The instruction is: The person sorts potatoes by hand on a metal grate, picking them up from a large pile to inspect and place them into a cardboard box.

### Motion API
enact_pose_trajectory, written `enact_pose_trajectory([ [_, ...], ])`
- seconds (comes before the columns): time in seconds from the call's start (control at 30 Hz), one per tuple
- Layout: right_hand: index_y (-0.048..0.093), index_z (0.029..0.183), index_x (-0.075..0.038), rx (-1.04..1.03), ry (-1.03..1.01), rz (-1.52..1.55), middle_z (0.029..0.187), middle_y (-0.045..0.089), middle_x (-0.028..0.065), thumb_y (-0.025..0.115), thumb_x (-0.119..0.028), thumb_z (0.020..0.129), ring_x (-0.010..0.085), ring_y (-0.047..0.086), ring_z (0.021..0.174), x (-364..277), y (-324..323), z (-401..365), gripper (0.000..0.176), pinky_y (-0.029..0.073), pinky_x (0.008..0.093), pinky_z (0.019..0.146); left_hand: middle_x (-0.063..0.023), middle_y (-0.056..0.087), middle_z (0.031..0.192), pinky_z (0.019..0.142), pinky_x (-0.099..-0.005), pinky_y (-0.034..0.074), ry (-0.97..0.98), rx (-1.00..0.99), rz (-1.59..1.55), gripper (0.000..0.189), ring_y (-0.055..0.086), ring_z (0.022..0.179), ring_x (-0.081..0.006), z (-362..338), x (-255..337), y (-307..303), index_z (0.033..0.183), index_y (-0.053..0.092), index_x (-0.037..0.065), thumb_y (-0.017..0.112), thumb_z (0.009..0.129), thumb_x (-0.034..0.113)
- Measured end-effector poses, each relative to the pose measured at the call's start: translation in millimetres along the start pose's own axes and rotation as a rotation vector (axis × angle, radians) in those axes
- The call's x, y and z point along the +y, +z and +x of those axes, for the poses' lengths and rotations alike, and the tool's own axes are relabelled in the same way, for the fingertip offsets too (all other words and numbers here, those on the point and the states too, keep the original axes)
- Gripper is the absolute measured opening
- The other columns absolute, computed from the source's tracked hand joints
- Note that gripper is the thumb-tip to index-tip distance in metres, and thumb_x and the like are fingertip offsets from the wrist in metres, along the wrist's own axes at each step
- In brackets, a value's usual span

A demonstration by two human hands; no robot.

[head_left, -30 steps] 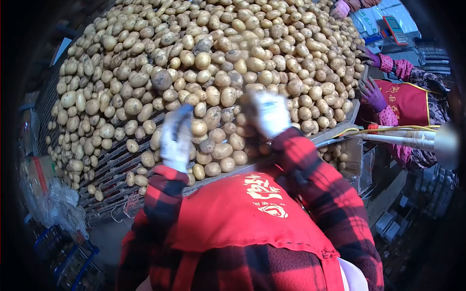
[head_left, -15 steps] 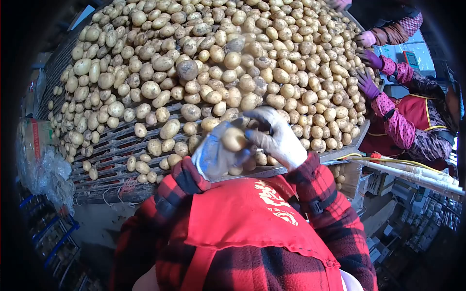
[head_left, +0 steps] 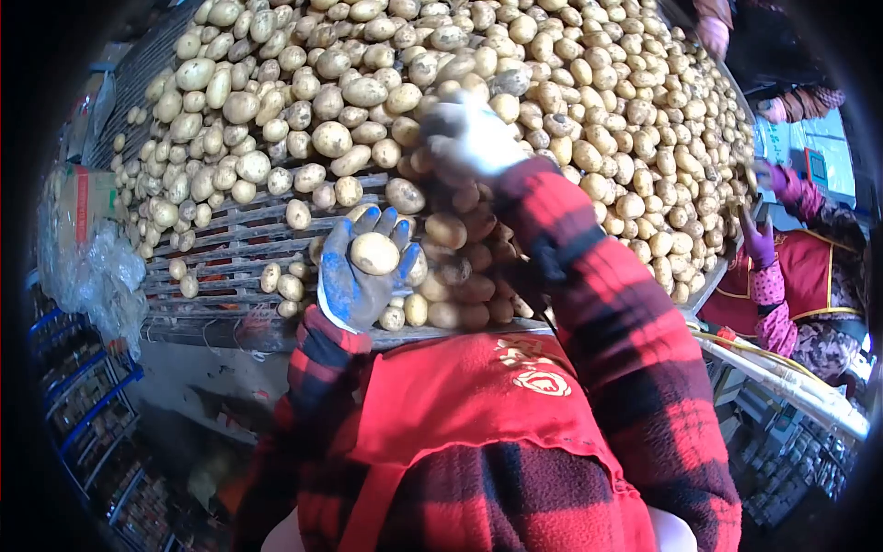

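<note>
My left hand [head_left: 361, 283], in a blue and white glove, is palm up with its fingers spread. One pale potato [head_left: 375, 254] rests in it, held against the fingers. My right hand [head_left: 471, 136], in a white glove, is stretched out over the big heap of potatoes [head_left: 635, 120]. Motion blurs that hand, so its fingers and anything in them cannot be made out. Several potatoes lie just right of my left hand, partly shaded by my right arm.
Beneath the potatoes is a slatted rack [head_left: 248, 230], bare in places at the left. Crumpled clear plastic [head_left: 97, 285] hangs by a carton [head_left: 78, 202] at the left edge. At right, a co-worker's purple glove [head_left: 758, 237] and white pipes [head_left: 791, 382] show.
My right hand has left the potato in my left hand and moved forward over the heap. My left hand has shifted left, turning palm up with the potato. My view has turned slightly.
</note>
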State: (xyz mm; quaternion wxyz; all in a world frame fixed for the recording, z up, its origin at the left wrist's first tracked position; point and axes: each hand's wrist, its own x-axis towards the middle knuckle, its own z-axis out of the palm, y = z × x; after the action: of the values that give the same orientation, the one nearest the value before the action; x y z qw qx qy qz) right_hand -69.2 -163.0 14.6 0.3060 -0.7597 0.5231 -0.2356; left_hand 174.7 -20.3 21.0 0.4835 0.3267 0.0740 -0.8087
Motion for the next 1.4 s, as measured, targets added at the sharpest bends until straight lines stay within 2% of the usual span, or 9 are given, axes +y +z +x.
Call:
enact_pose_trajectory([
  [0.2, 0.066, 0.118, 0.001, 0.053, 0.379, 1.844, 0.109, 0.071, 0.0169, 0.061, -0.028, 0.108, 0.0301, 0.072, 0.099, 34.6, -33.0, -120.5, 0.03, 0.062, 0.0464, 0.087, -0.0085, 0.07, 0.139, 0.118, -0.0594, 0.047, -0.094, -0.216, -0.129, 0.039, 0.061, 0.135, -0.033, 25.5, -4.2, 15.8, 0.138, 0.067, 0.013, 0.054, 0.111, 0.039],
  [0.47, 0.046, 0.159, -0.013, -0.101, 0.344, 2.265, 0.15, 0.059, 0.0222, 0.061, -0.031, 0.107, 0.0428, 0.063, 0.129, -27.9, -22.6, -201.4, 0.057, 0.059, 0.0506, 0.088, -0.0137, 0.062, 0.149, 0.123, -0.0504, 0.039, 0.048, -0.266, 0.958, 0.04, 0.053, 0.145, -0.0305, 27.4, -69.3, 90.9, 0.144, 0.062, 0.008, 0.056, 0.108, 0.026],
  [0.53, 0.052, 0.152, -0.01, -0.008, 0.426, 1.573, 0.14, 0.065, 0.0189, 0.07, -0.022, 0.101, 0.0364, 0.067, 0.121, -23.0, -19.7, -236.8, 0.056, 0.058, 0.0461, 0.092, -0.0107, 0.057, 0.157, 0.128, -0.0546, 0.029, 0.711, -0.902, 2.055, 0.045, 0.044, 0.151, -0.0349, 26.3, -86.5, 100.3, 0.145, 0.063, 0.014, 0.064, 0.101, 0.023],
  [0.63, 0.059, 0.145, -0.004, 0.262, 0.032, 1.022, 0.129, 0.07, 0.0148, 0.08, -0.003, 0.09, 0.026, 0.069, 0.113, -20.5, -25.2, -286.7, 0.059, 0.056, 0.0403, 0.1, -0.0103, 0.046, 0.166, 0.132, -0.0568, 0.015, 0.515, -1.128, 1.94, 0.054, 0.03, 0.159, -0.0397, 13.6, -111.4, 102.9, 0.151, 0.06, 0.018, 0.065, 0.097, 0.021],
  [0.8, 0.05, 0.156, -0.005, 0.647, 0.706, 1.773, 0.146, 0.063, 0.0185, 0.064, -0.029, 0.106, 0.0326, 0.068, 0.126, -28.2, -60.4, -430.9, 0.057, 0.061, 0.0462, 0.1, -0.0079, 0.067, 0.138, 0.119, -0.0562, 0.036, 0.85, -0.933, 1.945, 0.037, 0.056, 0.136, -0.036, 43.0, -79.7, 66.7, 0.128, 0.071, 0.014, 0.071, 0.091, 0.017],
  [0.87, 0.049, 0.157, -0.011, 0.99, 0.915, 1.589, 0.144, 0.065, 0.0163, 0.061, -0.032, 0.107, 0.0351, 0.07, 0.121, -20.6, -62.8, -472.6, 0.056, 0.065, 0.0401, 0.078, -0.0102, 0.067, 0.14, 0.121, -0.0548, 0.036, 1.032, -0.757, 2.144, 0.033, 0.054, 0.141, -0.0366, 41.5, -54.4, 66.8, 0.126, 0.071, 0.013, 0.068, 0.093, 0.006],
  [1.0, 0.054, 0.152, 0.0, 1.156, 1.291, 0.559, 0.148, 0.062, 0.016, 0.065, -0.023, 0.106, 0.0247, 0.06, 0.134, 68.4, -41.4, -561.5, 0.052, 0.053, 0.0398, 0.109, -0.0082, 0.066, 0.142, 0.121, -0.0528, 0.034, 1.174, -0.559, 2.204, 0.033, 0.053, 0.141, -0.0355, 66.4, -20.2, 79.9, 0.128, 0.071, 0.014, 0.069, 0.095, 0.012],
  [1.2, 0.064, 0.137, -0.004, 0.594, 0.497, -0.117, 0.134, 0.068, 0.0212, 0.069, -0.014, 0.097, 0.0348, 0.066, 0.124, -4.3, -29.5, -310.3, 0.041, 0.052, 0.0446, 0.108, -0.0036, 0.051, 0.159, 0.127, -0.0685, 0.02, 1.017, -0.68, 2.65, 0.066, 0.03, 0.155, -0.0395, 75.5, -39.4, 43.4, 0.148, 0.059, 0.021, 0.076, 0.086, 0.038],
  [1.4, 0.067, 0.13, -0.012, 0.101, -0.146, -0.487, 0.14, 0.061, 0.0124, 0.069, -0.016, 0.088, 0.0302, 0.058, 0.129, -8.0, 19.2, -164.4, 0.042, 0.05, 0.0473, 0.097, -0.0011, 0.042, 0.167, 0.128, -0.067, 0.018, 1.226, 0.005, 2.692, 0.078, 0.031, 0.156, -0.0372, 63.8, 55.7, -29.1, 0.158, 0.05, 0.026, 0.078, 0.085, 0.035],
])
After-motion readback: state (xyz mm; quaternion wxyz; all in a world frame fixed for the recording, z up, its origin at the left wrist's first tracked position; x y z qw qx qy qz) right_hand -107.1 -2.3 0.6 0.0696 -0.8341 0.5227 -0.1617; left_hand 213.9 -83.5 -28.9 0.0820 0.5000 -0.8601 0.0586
